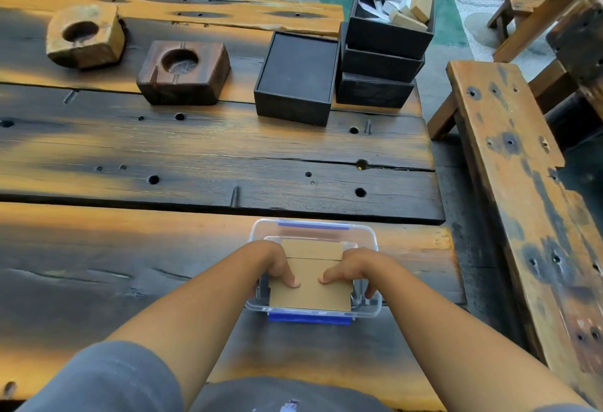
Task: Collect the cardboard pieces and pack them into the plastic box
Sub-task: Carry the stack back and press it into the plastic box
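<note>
Cardboard pieces [310, 284], tan and flat, sit stacked in the open top of the plastic box [372, 309], and both hands press on them from either side. The left hand [277, 264] comes in from the lower left with its thumb laid flat on the top sheet and its fingers curled down over the stack's left edge, so it pinches the cardboard between thumb and fingers. The right hand [354, 269] mirrors it: thumb tip on the top sheet just beside the left thumb, the two nearly touching, with the other fingers wrapped down the right side where they reach the box's rim. Both forearms are bare and stretch forward, converging on the box, and grey sleeves show at the bottom edge. The top sheet overhangs a second sheet whose far edge shows behind it. The box is clear with blue clips at its near and far sides, and it stands near the front edge of a dark, orange-streaked wooden table [195, 150]. Farther back on the table stand two wooden blocks with round hollows [182, 72], an open black box [297, 77], and a stack of black boxes [381, 52] whose top one holds paper and cardboard scraps. A wooden bench [522, 199] stands to the right. No writing or label can be read.
</note>
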A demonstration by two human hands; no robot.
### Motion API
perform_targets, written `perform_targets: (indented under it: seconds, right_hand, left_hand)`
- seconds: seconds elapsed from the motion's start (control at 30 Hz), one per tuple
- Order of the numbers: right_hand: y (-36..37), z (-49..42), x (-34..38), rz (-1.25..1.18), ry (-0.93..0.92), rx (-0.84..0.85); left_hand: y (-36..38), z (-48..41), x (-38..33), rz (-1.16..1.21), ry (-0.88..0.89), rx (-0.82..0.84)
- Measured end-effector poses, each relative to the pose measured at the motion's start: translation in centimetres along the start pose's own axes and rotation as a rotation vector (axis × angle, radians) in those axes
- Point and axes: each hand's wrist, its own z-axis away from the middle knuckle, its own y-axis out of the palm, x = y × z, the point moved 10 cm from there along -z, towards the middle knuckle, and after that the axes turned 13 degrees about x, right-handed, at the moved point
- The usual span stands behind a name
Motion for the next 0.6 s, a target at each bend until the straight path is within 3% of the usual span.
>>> perform_targets:
  seconds: [0.2,0.6]
  right_hand:
    - [0.1,0.2,0.1,0.055,-0.029,-0.011]
    - [-0.6,-0.3,0.3,0.154,0.005,0.019]
  left_hand:
    - [0.5,-0.3,0.4,0.033,0.020,0.052]
    - [-0.1,-0.4,-0.2,-0.017,-0.009,-0.003]
